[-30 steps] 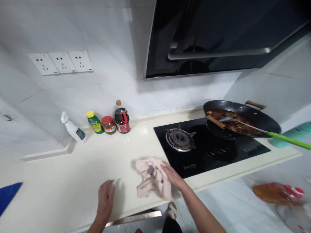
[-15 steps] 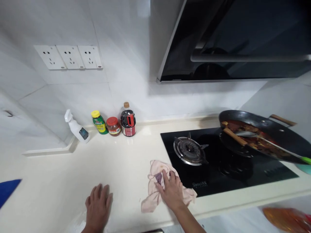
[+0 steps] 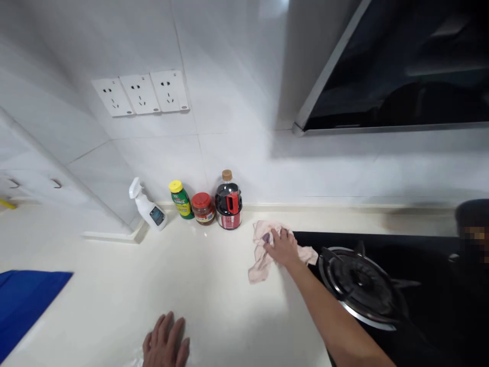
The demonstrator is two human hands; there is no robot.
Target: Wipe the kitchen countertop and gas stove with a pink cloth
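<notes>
A crumpled pale pink cloth (image 3: 263, 260) lies on the white countertop (image 3: 214, 306), close to the back wall and overlapping the left corner of the black gas stove (image 3: 305, 238). My right hand (image 3: 283, 247) presses down on it, fingers gripping its folds. At the lower edge of the view my left hand (image 3: 166, 342) rests on the countertop with fingers spread, holding nothing. Left of the cloth stands a dark bottle (image 3: 228, 206) with a brown cap and red handle.
Along the wall stand a red-lidded jar (image 3: 203, 209), a green bottle with a yellow cap (image 3: 181, 200) and a white spray bottle (image 3: 150, 206). Blue material (image 3: 30, 300) lies at left. A burner (image 3: 361, 285) is at right, under the range hood (image 3: 382, 102).
My right hand has pushed the cloth away from the counter's front towards the back wall. The view has turned left, so the wok is mostly out of sight. My left hand stays on the counter.
</notes>
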